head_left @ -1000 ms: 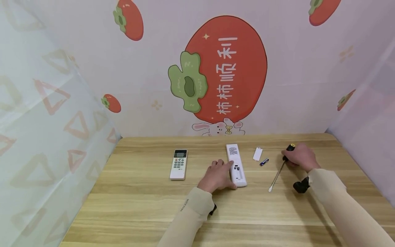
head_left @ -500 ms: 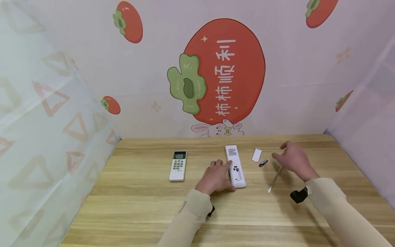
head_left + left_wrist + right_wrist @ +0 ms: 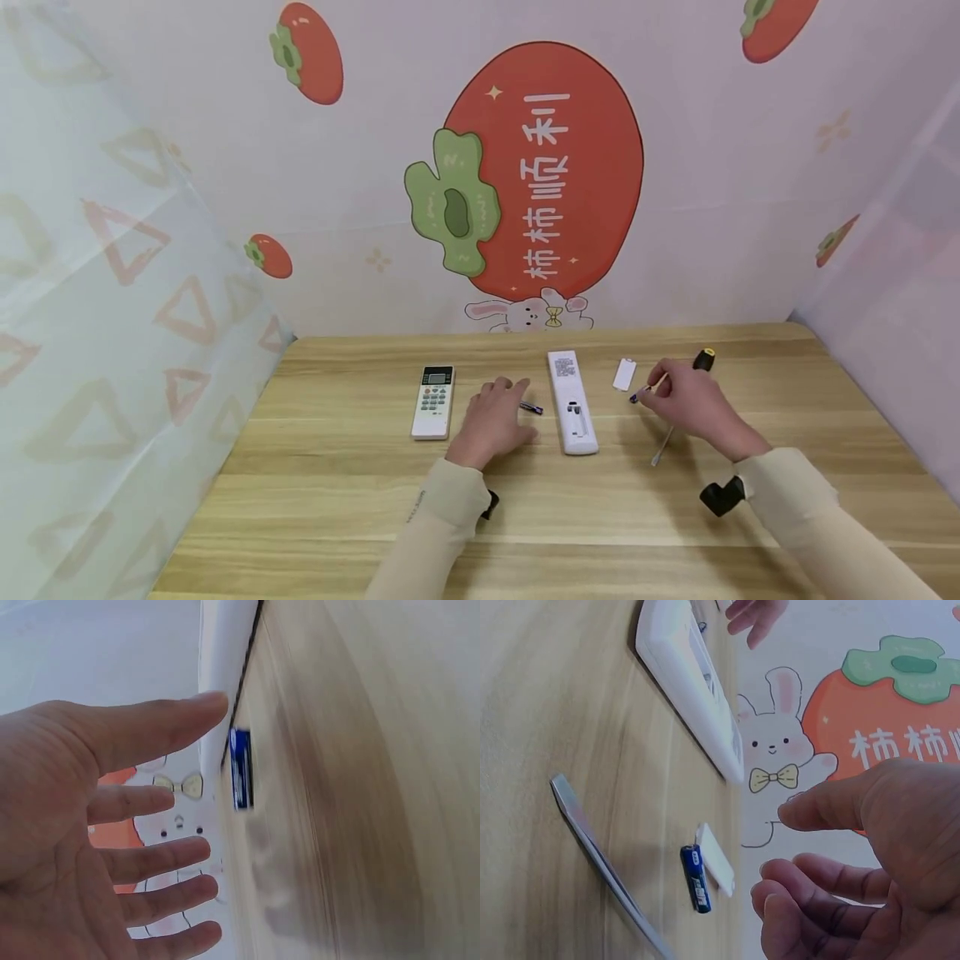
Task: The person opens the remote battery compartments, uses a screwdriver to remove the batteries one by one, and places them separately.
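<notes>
A white remote control point(image 3: 567, 387) lies back side up, its battery compartment uncovered. Left of it is a blue battery point(image 3: 532, 407), partly hidden by my left hand point(image 3: 491, 423), whose fingers are spread above the table. The left wrist view has this battery point(image 3: 241, 769) apart from the fingers. My right hand point(image 3: 693, 404) hovers over a second battery point(image 3: 635, 397), thumb and fingers bent loosely with a gap between them. That battery point(image 3: 696, 878) rests on the wood beside the white battery cover point(image 3: 716, 859) in the right wrist view.
A screwdriver point(image 3: 703, 360) lies under and behind my right hand, its metal blade point(image 3: 604, 862) pointing toward me. Another white remote control point(image 3: 432, 403) with buttons up lies at the left. A patterned backdrop point(image 3: 337, 183) stands behind the wooden table point(image 3: 330, 500).
My right hand has let go of the screwdriver and moved left to the second battery. My left hand has come off the remote control and shifted left, and a battery shows beside it.
</notes>
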Action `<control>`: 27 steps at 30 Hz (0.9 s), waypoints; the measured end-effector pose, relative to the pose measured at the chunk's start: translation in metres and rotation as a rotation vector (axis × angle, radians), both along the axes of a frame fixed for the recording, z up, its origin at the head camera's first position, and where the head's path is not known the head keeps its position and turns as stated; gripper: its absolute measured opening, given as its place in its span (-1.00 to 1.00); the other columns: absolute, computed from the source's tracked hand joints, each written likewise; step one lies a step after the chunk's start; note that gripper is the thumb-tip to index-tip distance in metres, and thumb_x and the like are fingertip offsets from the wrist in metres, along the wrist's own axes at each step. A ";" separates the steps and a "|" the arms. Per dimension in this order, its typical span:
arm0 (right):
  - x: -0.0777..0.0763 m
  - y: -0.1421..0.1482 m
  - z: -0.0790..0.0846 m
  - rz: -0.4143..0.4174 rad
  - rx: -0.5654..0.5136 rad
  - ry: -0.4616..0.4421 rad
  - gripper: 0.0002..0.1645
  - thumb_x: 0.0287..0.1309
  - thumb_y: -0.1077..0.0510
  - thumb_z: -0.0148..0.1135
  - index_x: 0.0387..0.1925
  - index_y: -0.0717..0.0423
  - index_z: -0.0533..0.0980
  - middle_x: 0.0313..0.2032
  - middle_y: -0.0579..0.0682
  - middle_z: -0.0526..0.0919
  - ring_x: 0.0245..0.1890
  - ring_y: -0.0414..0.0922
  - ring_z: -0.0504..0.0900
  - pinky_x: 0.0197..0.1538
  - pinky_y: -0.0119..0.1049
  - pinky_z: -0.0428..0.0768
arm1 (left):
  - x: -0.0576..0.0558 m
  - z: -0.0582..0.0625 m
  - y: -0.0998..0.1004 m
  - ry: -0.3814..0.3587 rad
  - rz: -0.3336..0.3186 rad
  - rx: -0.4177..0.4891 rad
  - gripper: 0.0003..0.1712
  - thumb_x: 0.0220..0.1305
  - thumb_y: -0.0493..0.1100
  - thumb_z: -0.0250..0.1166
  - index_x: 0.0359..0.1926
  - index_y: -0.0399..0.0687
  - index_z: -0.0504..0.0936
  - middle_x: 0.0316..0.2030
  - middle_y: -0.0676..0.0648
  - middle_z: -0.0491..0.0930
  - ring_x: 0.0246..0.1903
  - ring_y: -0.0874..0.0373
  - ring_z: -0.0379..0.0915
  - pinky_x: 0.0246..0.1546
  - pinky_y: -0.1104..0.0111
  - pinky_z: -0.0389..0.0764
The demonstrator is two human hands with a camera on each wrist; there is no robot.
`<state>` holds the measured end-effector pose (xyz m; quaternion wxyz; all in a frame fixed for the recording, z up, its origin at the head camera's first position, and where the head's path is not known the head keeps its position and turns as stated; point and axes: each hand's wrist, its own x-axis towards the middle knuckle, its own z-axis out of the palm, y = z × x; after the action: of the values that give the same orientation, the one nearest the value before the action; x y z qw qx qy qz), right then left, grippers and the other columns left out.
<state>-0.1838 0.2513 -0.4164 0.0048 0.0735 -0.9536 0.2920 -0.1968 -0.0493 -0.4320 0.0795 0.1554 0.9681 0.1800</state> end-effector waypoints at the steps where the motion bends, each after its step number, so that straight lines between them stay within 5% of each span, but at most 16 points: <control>1: 0.000 -0.001 -0.001 0.007 -0.002 0.002 -0.71 0.23 0.08 0.36 -0.21 0.25 0.54 -0.48 -0.05 0.61 -0.56 -0.15 0.51 -0.46 -0.24 0.47 | 0.000 0.001 -0.003 0.010 0.012 0.003 -0.12 0.20 0.03 0.50 0.48 -0.02 0.36 0.32 -0.20 0.40 0.32 -0.17 0.29 0.32 -0.08 0.31; 15: 0.006 -0.025 -0.003 0.147 -0.022 0.028 -0.77 0.21 0.15 0.39 -0.23 0.20 0.53 -0.48 -0.12 0.55 -0.52 -0.20 0.48 -0.40 -0.26 0.50 | -0.014 0.006 -0.045 0.136 0.194 0.065 -0.25 0.23 -0.01 0.48 0.37 -0.16 0.48 0.24 -0.30 0.47 0.22 -0.26 0.36 0.19 -0.19 0.40; 27: 0.008 -0.043 -0.003 0.227 -0.042 0.030 -0.77 0.21 0.17 0.40 -0.20 0.20 0.54 -0.48 -0.15 0.52 -0.49 -0.23 0.46 -0.38 -0.29 0.49 | -0.020 0.005 -0.076 0.121 0.361 0.062 -0.11 0.18 0.03 0.51 0.39 -0.33 0.37 0.22 -0.45 0.38 0.17 -0.41 0.28 0.09 -0.23 0.42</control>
<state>-0.1757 0.2088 -0.4197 -0.0124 0.1851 -0.9326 0.3097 -0.2171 -0.1250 -0.4268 -0.0172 -0.0078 0.9772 0.2115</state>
